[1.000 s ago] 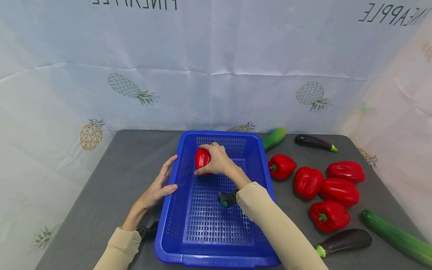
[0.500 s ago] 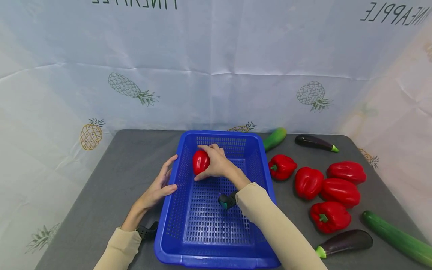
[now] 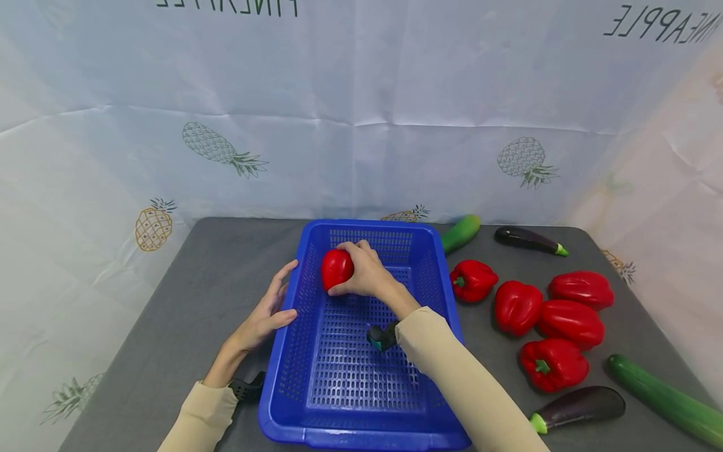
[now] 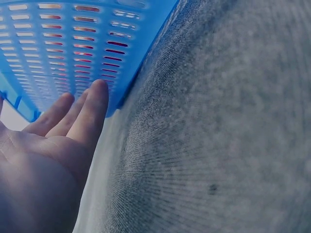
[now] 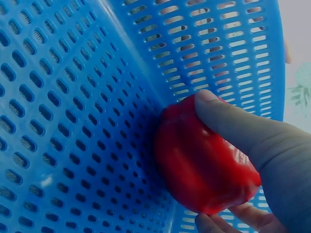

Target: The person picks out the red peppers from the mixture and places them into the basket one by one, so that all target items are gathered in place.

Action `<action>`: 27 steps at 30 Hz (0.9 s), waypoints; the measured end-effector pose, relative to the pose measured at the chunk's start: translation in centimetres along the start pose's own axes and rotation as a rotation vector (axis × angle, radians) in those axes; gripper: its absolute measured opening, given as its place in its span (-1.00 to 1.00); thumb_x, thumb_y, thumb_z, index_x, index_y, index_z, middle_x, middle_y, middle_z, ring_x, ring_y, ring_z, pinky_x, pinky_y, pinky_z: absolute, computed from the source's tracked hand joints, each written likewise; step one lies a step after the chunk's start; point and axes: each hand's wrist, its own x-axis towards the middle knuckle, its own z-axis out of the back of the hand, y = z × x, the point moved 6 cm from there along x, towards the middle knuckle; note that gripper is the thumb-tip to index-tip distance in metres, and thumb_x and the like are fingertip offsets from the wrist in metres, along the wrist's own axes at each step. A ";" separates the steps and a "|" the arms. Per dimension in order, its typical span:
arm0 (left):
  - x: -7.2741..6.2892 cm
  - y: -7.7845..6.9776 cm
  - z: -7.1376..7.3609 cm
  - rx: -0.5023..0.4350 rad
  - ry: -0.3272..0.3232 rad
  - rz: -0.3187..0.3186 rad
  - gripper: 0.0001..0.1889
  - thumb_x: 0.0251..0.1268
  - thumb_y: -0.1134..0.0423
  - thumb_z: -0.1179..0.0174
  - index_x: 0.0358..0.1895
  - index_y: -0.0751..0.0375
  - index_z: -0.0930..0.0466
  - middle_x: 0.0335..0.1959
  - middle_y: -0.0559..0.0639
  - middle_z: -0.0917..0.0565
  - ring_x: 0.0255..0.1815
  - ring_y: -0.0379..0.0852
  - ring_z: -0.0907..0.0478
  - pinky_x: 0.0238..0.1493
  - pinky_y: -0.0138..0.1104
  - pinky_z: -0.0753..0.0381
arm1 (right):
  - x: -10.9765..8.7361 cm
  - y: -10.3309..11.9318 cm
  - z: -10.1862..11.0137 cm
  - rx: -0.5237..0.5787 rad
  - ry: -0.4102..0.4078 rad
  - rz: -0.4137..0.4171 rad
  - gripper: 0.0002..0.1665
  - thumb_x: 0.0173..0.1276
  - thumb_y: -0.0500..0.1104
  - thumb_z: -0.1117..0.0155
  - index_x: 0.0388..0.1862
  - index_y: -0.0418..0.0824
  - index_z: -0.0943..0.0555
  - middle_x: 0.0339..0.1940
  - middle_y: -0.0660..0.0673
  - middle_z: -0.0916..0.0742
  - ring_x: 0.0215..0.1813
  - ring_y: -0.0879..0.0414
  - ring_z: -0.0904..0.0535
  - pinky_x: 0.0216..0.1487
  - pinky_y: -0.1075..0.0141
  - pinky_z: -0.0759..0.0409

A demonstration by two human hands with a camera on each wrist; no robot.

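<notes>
My right hand [image 3: 364,271] holds a red bell pepper [image 3: 336,270] between thumb and fingers, inside the blue perforated basket [image 3: 361,433] near its far left corner. In the right wrist view the bell pepper [image 5: 199,160] lies against the basket's side wall, low by the floor; its stem is out of sight. My left hand [image 3: 264,317] is at the basket's outer left side, thumb and fingertips at the rim and wall. From the left wrist view, its extended fingers [image 4: 90,114] reach up along the slotted wall, through which some red shows.
Right of the basket lie several red bell peppers [image 3: 516,307], an eggplant [image 3: 582,405] in front and another eggplant [image 3: 525,238] behind. A long cucumber [image 3: 661,395] lies at the right edge; a green vegetable [image 3: 460,233] is partly behind the basket. A pineapple-print cloth [image 3: 361,169] hangs behind.
The bell pepper has shifted slightly left and turned in my right hand, showing a broader face. My left hand and the basket look unmoved.
</notes>
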 end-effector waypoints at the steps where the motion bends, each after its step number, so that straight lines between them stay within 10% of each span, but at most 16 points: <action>1: 0.0 0.0 0.0 0.000 0.000 -0.001 -0.10 0.45 0.19 -0.07 0.66 -0.01 0.35 0.49 0.65 -0.01 0.34 -0.24 -0.46 0.14 -0.27 -0.67 | 0.0 0.0 0.0 0.001 -0.001 0.002 0.01 0.05 -0.04 -0.68 0.48 -0.11 -0.41 0.32 -0.30 -0.50 0.36 -0.26 -0.42 0.27 -0.18 -0.61; 27: 0.0 -1.0 0.1 0.127 -0.051 -0.027 -0.14 0.44 0.26 -0.05 0.66 0.10 0.25 0.55 0.52 -0.04 0.40 -0.18 -0.39 0.20 -0.34 -0.60 | -1.7 0.5 2.4 -0.060 0.013 0.048 -0.04 0.21 0.04 -0.54 0.55 -0.12 -0.35 0.39 -0.30 -0.48 0.40 -0.26 -0.35 0.31 -0.20 -0.57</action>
